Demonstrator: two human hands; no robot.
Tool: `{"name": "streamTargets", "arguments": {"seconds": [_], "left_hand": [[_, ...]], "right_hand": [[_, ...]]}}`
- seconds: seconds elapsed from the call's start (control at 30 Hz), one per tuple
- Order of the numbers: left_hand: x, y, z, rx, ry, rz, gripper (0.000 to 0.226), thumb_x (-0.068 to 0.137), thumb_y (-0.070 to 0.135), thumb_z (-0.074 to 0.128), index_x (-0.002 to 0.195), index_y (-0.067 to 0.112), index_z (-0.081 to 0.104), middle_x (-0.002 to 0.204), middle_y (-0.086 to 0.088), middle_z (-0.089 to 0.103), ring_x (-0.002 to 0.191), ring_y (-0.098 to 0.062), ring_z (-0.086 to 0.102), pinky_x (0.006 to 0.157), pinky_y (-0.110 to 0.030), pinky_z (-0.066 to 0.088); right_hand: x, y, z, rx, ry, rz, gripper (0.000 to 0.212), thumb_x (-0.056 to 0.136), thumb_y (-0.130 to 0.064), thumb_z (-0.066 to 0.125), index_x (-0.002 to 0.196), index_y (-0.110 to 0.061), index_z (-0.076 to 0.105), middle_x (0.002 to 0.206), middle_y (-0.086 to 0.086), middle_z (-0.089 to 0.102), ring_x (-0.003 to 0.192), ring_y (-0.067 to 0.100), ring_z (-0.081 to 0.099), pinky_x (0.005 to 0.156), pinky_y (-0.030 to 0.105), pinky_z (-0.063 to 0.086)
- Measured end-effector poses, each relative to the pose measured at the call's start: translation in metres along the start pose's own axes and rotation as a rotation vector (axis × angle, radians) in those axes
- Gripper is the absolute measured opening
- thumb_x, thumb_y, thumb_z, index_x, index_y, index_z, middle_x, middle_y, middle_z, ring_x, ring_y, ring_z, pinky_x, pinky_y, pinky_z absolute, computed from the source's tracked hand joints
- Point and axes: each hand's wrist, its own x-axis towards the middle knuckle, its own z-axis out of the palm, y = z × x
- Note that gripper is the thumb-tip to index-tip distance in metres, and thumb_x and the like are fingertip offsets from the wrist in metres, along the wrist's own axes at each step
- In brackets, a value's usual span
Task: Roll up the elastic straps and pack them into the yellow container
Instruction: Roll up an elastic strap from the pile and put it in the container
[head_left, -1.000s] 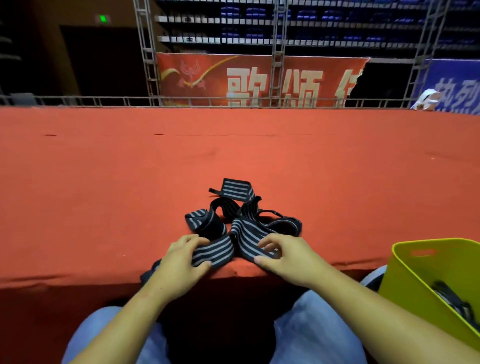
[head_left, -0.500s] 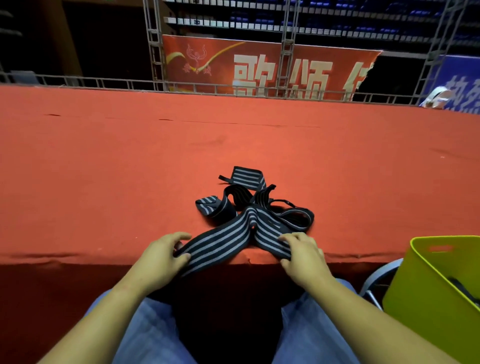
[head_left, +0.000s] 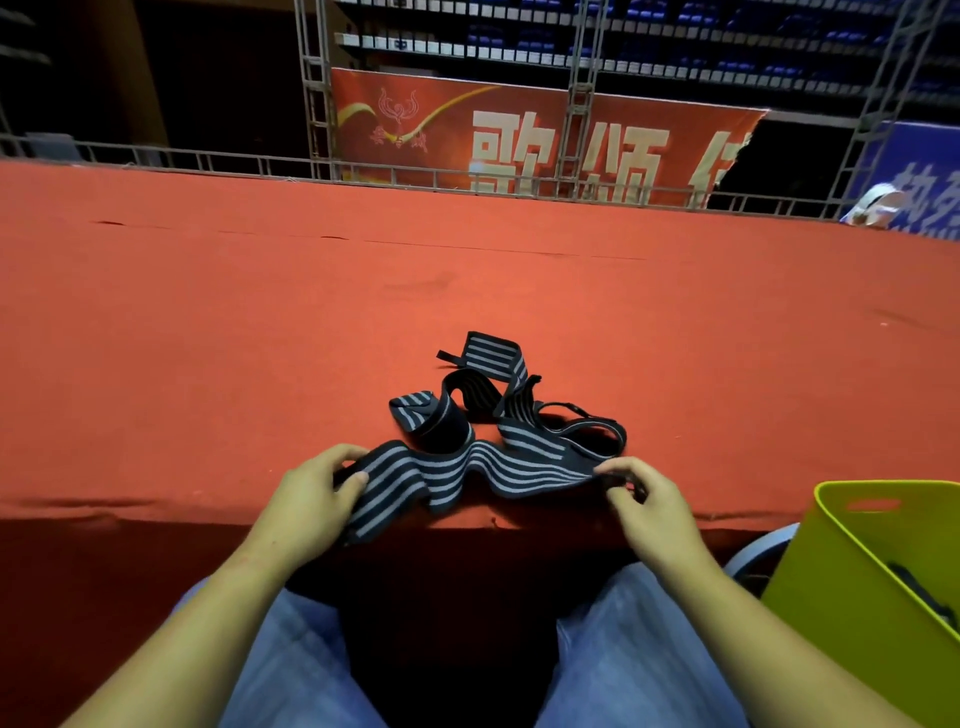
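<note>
Left hand (head_left: 306, 499) and right hand (head_left: 649, 506), both tight around the striped elastic strap (head_left: 467, 467)

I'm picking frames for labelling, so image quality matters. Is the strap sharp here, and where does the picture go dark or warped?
Head view: the striped strap, the left hand and the right hand are sharp, evenly lit; deep shadow fills the gap below the edge of the red table; the truss posts splay outward, wide-angle warp; the banner looks slightly soft.
</note>
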Motion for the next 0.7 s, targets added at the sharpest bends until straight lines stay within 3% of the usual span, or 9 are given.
{"name": "streamTargets", "arguments": {"seconds": [0.1,0.17,0.23,0.33,0.43,0.5,0.57,0.63,0.7], "left_hand": [[-0.004,0.021,0.006,-0.047,-0.084,0.062,0.015,0.100,0.028,0.067,0.110,0.039,0.070,0.097,0.019,0.075,0.088,0.007,0.067,0.077,-0.015,0.045],[-0.008,0.034,0.011,-0.077,-0.138,0.118,0.011,0.100,0.033,0.067,0.105,0.042,0.072,0.094,0.024,0.074,0.090,0.015,0.065,0.077,-0.011,0.045],[-0.013,0.047,0.017,-0.076,-0.177,0.184,0.011,0.098,0.040,0.068,0.108,0.045,0.071,0.095,0.028,0.072,0.093,0.017,0.063,0.080,-0.012,0.044],[-0.022,0.069,0.028,-0.097,-0.253,0.244,0.036,0.093,0.046,0.073,0.127,0.047,0.061,0.098,0.031,0.068,0.094,0.023,0.059,0.081,-0.003,0.042],[-0.029,0.087,0.047,-0.001,-0.320,0.339,0.068,0.084,0.066,0.072,0.144,0.048,0.046,0.123,0.024,0.068,0.111,0.012,0.061,0.099,-0.022,0.051],[-0.033,0.096,0.058,0.169,-0.298,0.356,0.080,0.078,0.079,0.064,0.148,0.052,0.037,0.124,0.017,0.070,0.115,0.001,0.063,0.098,-0.030,0.053],[-0.035,0.102,0.067,0.283,-0.233,0.367,0.074,0.081,0.075,0.062,0.147,0.051,0.039,0.124,0.013,0.071,0.118,-0.007,0.064,0.092,-0.032,0.053],[-0.036,0.106,0.072,0.306,-0.161,0.398,0.055,0.090,0.058,0.060,0.143,0.052,0.047,0.128,0.017,0.070,0.120,-0.010,0.063,0.090,-0.031,0.052],[-0.036,0.106,0.071,0.287,-0.134,0.388,0.048,0.094,0.042,0.057,0.139,0.057,0.051,0.130,0.024,0.068,0.120,-0.007,0.061,0.087,-0.029,0.050]], "right_hand": [[-0.010,-0.006,0.012,0.090,-0.098,0.020,0.034,0.093,0.016,0.053,0.087,-0.014,0.069,0.099,-0.011,0.071,0.089,-0.008,0.064,0.083,0.006,0.043],[-0.015,-0.005,0.019,0.136,-0.166,0.043,0.034,0.094,0.014,0.054,0.083,-0.015,0.067,0.111,-0.013,0.070,0.098,-0.017,0.063,0.094,0.008,0.043],[-0.021,-0.003,0.025,0.154,-0.215,0.050,0.037,0.095,0.011,0.057,0.081,-0.021,0.069,0.125,-0.010,0.067,0.112,-0.011,0.061,0.098,0.010,0.043],[-0.029,-0.006,0.032,0.168,-0.201,0.003,0.051,0.091,0.012,0.060,0.073,-0.035,0.071,0.128,-0.009,0.068,0.119,0.001,0.064,0.102,0.018,0.045],[-0.037,-0.016,0.035,0.216,-0.180,-0.026,0.046,0.084,0.018,0.060,0.080,-0.027,0.070,0.126,-0.006,0.070,0.113,-0.005,0.066,0.099,0.015,0.048],[-0.041,-0.023,0.038,0.227,-0.171,-0.058,0.041,0.080,0.018,0.062,0.085,-0.022,0.070,0.123,-0.006,0.072,0.111,-0.007,0.066,0.095,0.012,0.048],[-0.043,-0.029,0.041,0.252,-0.176,-0.083,0.041,0.079,0.018,0.063,0.088,-0.021,0.070,0.120,-0.007,0.073,0.109,-0.004,0.068,0.091,0.013,0.050],[-0.043,-0.032,0.042,0.305,-0.193,-0.096,0.037,0.080,0.016,0.064,0.093,-0.018,0.071,0.116,-0.002,0.075,0.107,0.001,0.070,0.092,0.017,0.052],[-0.043,-0.033,0.039,0.404,-0.197,-0.067,0.029,0.080,0.002,0.063,0.101,-0.016,0.072,0.113,0.003,0.076,0.105,0.009,0.071,0.091,0.025,0.054]]}}
